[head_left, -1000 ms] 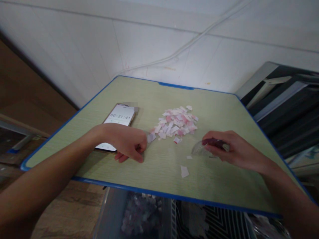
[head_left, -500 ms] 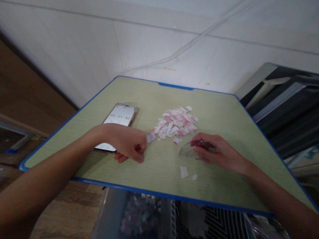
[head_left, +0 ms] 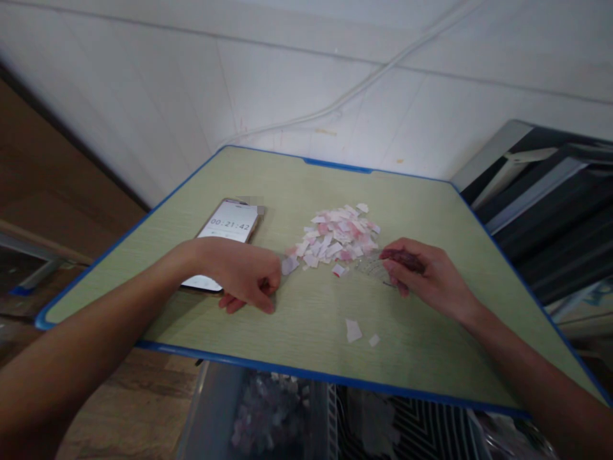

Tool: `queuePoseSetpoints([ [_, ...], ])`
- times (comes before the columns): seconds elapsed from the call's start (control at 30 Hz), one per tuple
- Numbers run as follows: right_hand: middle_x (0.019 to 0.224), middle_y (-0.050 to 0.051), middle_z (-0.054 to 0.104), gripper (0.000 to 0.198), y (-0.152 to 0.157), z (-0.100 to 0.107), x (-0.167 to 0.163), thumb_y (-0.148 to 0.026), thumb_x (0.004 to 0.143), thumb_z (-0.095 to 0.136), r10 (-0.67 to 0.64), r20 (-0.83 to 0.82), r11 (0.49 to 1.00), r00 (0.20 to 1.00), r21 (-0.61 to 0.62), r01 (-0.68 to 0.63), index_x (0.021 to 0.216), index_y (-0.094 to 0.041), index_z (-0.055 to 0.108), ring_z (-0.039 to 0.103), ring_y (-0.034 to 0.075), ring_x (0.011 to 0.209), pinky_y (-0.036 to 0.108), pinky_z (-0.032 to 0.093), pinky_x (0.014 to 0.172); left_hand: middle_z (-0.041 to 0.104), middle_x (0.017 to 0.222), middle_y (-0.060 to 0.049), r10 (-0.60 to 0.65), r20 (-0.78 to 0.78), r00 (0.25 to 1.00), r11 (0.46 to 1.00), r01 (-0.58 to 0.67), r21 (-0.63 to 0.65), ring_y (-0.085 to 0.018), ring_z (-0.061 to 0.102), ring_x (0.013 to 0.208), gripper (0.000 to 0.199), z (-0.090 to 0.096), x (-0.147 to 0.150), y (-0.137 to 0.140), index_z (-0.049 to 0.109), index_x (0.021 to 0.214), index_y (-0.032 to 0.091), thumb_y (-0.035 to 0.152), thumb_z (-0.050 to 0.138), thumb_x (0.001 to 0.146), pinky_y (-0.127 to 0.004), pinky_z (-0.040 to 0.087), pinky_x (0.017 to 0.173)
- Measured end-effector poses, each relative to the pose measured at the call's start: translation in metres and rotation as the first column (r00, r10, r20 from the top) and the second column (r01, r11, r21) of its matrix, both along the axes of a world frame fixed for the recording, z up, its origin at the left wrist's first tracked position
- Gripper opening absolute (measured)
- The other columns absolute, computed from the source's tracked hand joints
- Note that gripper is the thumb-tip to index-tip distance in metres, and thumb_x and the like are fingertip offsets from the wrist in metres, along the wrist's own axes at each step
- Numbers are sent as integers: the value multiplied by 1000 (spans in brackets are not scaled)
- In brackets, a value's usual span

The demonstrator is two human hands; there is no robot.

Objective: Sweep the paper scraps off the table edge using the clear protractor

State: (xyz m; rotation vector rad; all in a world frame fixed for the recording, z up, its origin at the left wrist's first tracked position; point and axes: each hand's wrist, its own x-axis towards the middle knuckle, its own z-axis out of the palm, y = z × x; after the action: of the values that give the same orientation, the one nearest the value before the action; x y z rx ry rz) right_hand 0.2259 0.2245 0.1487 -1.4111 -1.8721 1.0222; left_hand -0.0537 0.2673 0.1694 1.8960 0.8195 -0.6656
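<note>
A clear half-round protractor [head_left: 374,267] is pinched in my right hand [head_left: 421,271], its curved edge pointing left at the near right side of a pile of small white and pink paper scraps [head_left: 338,236]. My left hand [head_left: 244,271] rests on the table in a loose fist, the back of the hand up; nothing shows in its fingers. It lies partly over a phone [head_left: 230,220] whose screen reads 00:21:42. One scrap [head_left: 289,264] lies right beside its knuckles. Two loose scraps [head_left: 353,330] lie nearer the front edge.
The green table [head_left: 287,338] has a blue rim and stands against a white wall with a cable [head_left: 306,118]. Below its front edge is a clear bin [head_left: 268,415] holding more scraps, beside a striped black-and-white item [head_left: 426,421]. Dark folded panels [head_left: 550,191] lean at the right.
My right hand has moved a little right and away from me with the protractor, which now reaches the pile's near right edge. My left hand stays in place.
</note>
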Motion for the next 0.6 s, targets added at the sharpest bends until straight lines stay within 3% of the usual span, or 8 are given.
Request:
queuePoseSetpoints([
  [0.37,53,-4,47,11,-2,-3,-5,-28,81,51,71,85,997,994,32,-74,82,-17,54,44,8,42,21,37,39,53,37,2,-9,9,1000,1000,9,-6,-13,53,36,28,-2,-1,1,43,50,21,16,49,76,-20,39,35],
  [0.5,54,-4,48,12,-4,-4,-7,-28,81,51,99,55,995,994,-10,-99,82,-17,54,45,8,42,21,38,39,53,37,2,-12,10,1000,1000,12,-2,-13,53,36,29,-1,0,0,42,49,21,17,49,77,-20,39,35],
  [0.6,53,-4,48,14,-3,-4,-7,-31,81,53,44,-5,999,999,-7,-44,85,-18,53,44,8,40,21,38,38,53,37,1,-10,9,1000,1000,10,-4,-13,53,36,29,0,0,0,43,49,21,16,49,77,-20,39,35],
])
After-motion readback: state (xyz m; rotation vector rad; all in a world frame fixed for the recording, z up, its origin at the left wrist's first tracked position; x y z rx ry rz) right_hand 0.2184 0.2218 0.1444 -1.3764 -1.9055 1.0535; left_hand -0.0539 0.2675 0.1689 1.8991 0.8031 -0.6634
